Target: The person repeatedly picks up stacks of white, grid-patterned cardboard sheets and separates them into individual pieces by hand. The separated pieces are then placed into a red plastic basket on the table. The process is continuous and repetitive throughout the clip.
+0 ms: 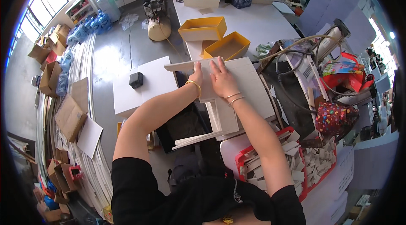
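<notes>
My left hand (196, 79), a gold bangle at its wrist, is closed on the left edge of a pale cardboard piece (206, 94); its thumb shows and most of its fingers are hidden. Stretched out and flat, the fingers of my right hand (224, 82) rest on the same cardboard. A narrow cardboard strip (176, 66) juts out left beyond my left hand. Nearer to me, several white strips (211, 117) stand in a row, and more strips (194, 140) lie at the front. Larger pale sheets (253, 87) lie under and beside my right hand.
Two yellow-edged boxes (203, 29) sit ahead on the white table (190, 11). A black block (136, 80) rests on a white stack (146, 90) to the left. Red baskets (242, 163) of cardboard offcuts stand at my right, below a machine (308, 73) with hoses.
</notes>
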`<state>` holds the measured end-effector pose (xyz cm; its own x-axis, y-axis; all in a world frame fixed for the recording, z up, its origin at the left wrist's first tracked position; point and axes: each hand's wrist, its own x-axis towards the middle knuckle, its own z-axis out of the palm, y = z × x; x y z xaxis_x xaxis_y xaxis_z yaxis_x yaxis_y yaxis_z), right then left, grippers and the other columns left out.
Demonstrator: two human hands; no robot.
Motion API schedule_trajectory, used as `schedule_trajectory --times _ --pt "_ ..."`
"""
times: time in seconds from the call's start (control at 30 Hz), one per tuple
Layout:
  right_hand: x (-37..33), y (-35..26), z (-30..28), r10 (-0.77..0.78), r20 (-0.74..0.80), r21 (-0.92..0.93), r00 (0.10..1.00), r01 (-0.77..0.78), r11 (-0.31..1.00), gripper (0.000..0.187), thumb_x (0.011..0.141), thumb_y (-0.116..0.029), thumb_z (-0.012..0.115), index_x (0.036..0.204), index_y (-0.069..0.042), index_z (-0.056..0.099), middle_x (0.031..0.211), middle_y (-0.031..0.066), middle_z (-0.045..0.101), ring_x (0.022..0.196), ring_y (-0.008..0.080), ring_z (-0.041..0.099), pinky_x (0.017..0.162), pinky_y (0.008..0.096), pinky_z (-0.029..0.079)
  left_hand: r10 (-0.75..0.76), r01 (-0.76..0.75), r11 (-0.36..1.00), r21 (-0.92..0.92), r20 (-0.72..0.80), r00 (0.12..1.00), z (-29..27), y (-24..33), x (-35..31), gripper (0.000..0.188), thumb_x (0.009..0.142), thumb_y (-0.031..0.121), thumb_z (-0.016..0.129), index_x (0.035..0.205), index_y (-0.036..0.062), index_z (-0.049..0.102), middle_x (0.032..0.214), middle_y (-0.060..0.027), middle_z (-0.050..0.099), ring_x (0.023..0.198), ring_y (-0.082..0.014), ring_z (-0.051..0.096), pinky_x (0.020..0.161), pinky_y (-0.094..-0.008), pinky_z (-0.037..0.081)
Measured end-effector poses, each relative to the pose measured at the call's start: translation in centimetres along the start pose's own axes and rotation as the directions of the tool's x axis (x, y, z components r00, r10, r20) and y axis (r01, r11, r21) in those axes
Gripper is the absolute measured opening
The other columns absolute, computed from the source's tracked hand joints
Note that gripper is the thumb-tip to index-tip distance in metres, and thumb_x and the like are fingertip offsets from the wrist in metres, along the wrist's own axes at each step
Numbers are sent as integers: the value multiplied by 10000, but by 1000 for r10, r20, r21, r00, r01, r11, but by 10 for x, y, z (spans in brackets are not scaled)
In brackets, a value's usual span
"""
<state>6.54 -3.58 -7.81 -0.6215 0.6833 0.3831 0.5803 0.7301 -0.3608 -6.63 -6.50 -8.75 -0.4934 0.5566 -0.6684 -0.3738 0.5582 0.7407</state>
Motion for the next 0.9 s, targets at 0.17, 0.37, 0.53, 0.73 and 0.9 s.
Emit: schedule_trajectory --times 0.17,0.37,0.53,0.73,0.9 --pt "-1 -7 -11 -21 76 94 997 14 995 472 895 -255 459 1337 -98 401 1435 212 261 1221 364 412 976 417 370 -17 18 1000 16 -63 998 -6 1 -17 912 800 716 357 1264 -61 464 1264 -211 500 1164 -325 489 965 -393 374" --pt "-2 -14 -13 -72 122 36 990 68 997 469 889 -260 468 1328 -102 417 1428 199 289 1095 391 502 926 443 400 23 -13 997 73 -142 990 -9 1 -39 907 802 704 376 1230 -89 482 1248 -236 506 1150 -341 502 956 -394 381" --pt "0 -14 -7 -91 120 -1 989 92 996 466 891 -273 461 1326 -108 429 1424 186 308 1060 381 527 914 440 405 31 -20 996 89 -120 992 -12 -2 -25 875 816 675 405 1218 -98 486 1222 -239 527 1126 -337 524 931 -382 403" --pt "3 -14 -12 -68 197 48 978 60 997 453 919 -271 405 1356 -151 404 1456 128 278 1114 360 493 933 407 378 66 -66 998 -3 -91 994 -17 -11 -22 824 820 653 439 1187 -80 521 1135 -207 581 1024 -296 578 879 -367 438" --pt "2 -6 -5 -95 166 84 982 82 993 438 923 -260 392 1353 -178 404 1461 99 272 1176 328 455 967 402 365 43 -25 972 -234 73 996 -25 -26 0 783 810 634 491 1199 -45 520 1120 -157 590 990 -261 579 883 -369 437"
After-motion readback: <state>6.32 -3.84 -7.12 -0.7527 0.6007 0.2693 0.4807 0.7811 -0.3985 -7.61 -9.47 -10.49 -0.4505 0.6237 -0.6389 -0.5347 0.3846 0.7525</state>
